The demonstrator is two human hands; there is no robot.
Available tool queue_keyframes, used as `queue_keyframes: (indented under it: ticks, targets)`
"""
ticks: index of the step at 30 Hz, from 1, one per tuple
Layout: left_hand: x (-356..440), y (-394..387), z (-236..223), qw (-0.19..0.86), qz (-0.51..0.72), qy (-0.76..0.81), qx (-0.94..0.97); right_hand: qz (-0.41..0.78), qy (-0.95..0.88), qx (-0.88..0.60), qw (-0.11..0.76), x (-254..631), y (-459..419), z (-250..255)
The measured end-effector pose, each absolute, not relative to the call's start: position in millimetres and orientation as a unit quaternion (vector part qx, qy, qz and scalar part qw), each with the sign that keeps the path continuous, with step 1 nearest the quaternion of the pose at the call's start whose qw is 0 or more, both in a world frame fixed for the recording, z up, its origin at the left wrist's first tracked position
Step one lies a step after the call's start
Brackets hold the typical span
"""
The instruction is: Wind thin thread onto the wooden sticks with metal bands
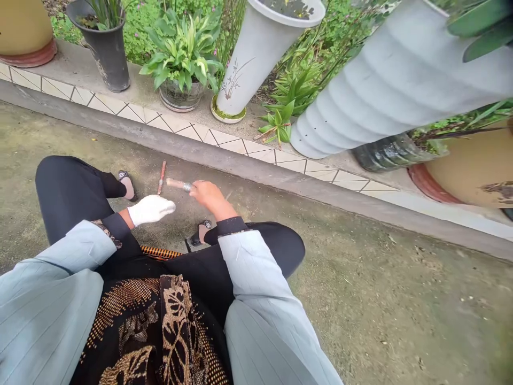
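My right hand (pixel 209 195) is bare and closed around a short tool with a pale wooden part and a silvery metal band (pixel 178 185). The wooden part points left, and the end inside my fist is hidden. My left hand (pixel 151 209), in a white work glove, is just below and left of the tool. Its fingers are drawn together, and whatever they may hold does not show. On the concrete beyond the glove lies a reddish-brown stick-like piece with a greyish band (pixel 162 177), apart from both hands.
My knees are spread, with dark shoes (pixel 127 184) on the concrete floor (pixel 380 278). Ahead runs a low tiled ledge (pixel 208 137) bearing a black pot (pixel 106 48), a leafy plant (pixel 184 51), a tall white planter (pixel 256 59) and a large ribbed grey planter (pixel 385 80).
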State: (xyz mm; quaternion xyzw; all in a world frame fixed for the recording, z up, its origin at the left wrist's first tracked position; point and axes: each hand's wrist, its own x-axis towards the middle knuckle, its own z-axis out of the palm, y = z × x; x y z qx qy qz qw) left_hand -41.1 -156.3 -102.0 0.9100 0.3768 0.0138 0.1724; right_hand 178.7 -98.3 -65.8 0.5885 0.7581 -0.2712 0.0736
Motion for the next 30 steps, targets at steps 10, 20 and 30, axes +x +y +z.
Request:
queue_keyframes:
  ticks: [10, 20, 30]
  targets:
    - [-54, -139, -109, 0.361, 0.140, 0.476, 0.790, -0.642, 0.694, 0.324, 0.034, 190, -106, -46]
    - [-43, -143, -123, 0.234, 0.076, 0.382, 0.891, -0.362, 0.672, 0.646, -0.001, 189, -91, -86]
    - [-51, -131, -122, 0.320, 0.129, 0.424, 0.837, -0.557, 0.735, 0.324, 0.211, 179, -103, -73]
